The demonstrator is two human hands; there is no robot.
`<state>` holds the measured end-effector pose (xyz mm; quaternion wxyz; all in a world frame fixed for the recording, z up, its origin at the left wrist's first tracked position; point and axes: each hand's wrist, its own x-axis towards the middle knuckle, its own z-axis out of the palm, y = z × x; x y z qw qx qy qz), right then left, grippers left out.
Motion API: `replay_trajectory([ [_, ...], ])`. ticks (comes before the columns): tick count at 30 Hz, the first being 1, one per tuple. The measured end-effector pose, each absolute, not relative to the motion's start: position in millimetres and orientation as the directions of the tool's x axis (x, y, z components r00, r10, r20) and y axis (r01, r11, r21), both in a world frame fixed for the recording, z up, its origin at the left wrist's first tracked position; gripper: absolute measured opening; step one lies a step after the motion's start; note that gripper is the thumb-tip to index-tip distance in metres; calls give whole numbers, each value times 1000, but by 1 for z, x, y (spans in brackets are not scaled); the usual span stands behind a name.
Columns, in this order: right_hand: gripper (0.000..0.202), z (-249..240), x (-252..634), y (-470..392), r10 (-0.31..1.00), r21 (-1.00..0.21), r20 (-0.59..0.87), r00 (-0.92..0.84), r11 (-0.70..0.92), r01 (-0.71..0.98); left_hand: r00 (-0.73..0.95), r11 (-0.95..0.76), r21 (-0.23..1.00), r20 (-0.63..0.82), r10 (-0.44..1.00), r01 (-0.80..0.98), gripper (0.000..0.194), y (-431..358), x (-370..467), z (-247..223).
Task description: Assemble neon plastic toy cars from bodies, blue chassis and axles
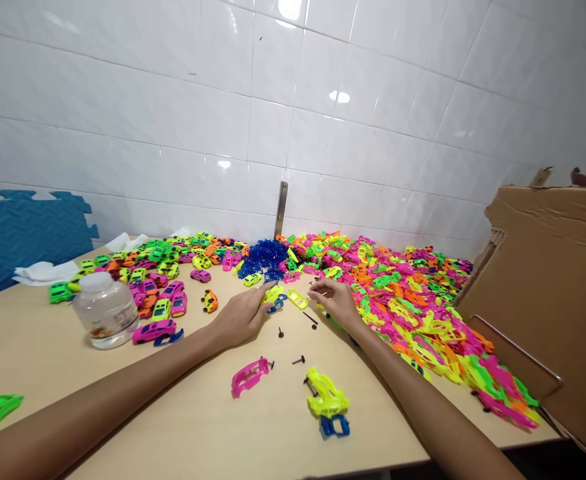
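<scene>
My left hand [241,316] is closed on a yellow toy car body [274,292], with a blue plastic insert [277,305] at its lower side. To the right of it my right hand [337,300] has its thumb and fingers pinched together; what they hold, if anything, is too small to make out. Between the hands a flat yellow car piece [297,299] lies on the table. Close by are a black axle [311,320] and a small black wheel with a pin [281,332]. Nearer to me lie a pink car shell [251,377] and a yellow car shell [327,393] with a blue insert [335,425].
Finished-looking toy cars [157,253] spread across the back left, beside a clear jar [107,313]. Blue inserts [263,259] are heaped at the back middle. A big pile of colourful car shells [403,300] covers the right, against a cardboard box [547,280]. Behind stands a tiled wall [203,100].
</scene>
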<state>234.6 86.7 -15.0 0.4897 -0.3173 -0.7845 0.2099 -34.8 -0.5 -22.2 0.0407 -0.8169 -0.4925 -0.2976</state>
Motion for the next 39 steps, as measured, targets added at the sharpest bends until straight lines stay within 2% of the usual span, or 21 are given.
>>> replay_trajectory([
  [4, 27, -17, 231, 86, 647, -582, 661, -380, 761, 286, 330, -502, 224, 525, 784, 836, 56, -3, -32, -18],
  [9, 15, -14, 229, 78, 584, -522, 665, -466, 809, 270, 334, -513, 225, 537, 775, 828, 50, -4, -32, -15],
  [13, 15, -7, 234, 74, 527, -376, 685, -503, 847, 376, 300, -474, 234, 526, 796, 849, 51, -4, -31, -15],
  [18, 20, 0, 248, 79, 597, -298, 727, -339, 719, 628, 269, -445, 285, 492, 828, 849, 55, -5, -30, -13],
  [22, 43, -1, 263, 91, 700, -354, 678, -224, 578, 735, 283, -453, 286, 481, 830, 845, 58, -5, -30, -13],
  [24, 44, -3, 269, 96, 740, -371, 638, -212, 537, 757, 284, -449, 273, 481, 830, 851, 57, -4, -31, -14],
  [30, 23, -10, 270, 102, 730, -327, 619, -290, 575, 750, 302, -476, 243, 516, 801, 845, 54, 0, -33, -18],
  [39, 20, -7, 234, 69, 594, -255, 620, -513, 770, 584, 250, -438, 248, 545, 800, 864, 52, 0, -35, -20],
])
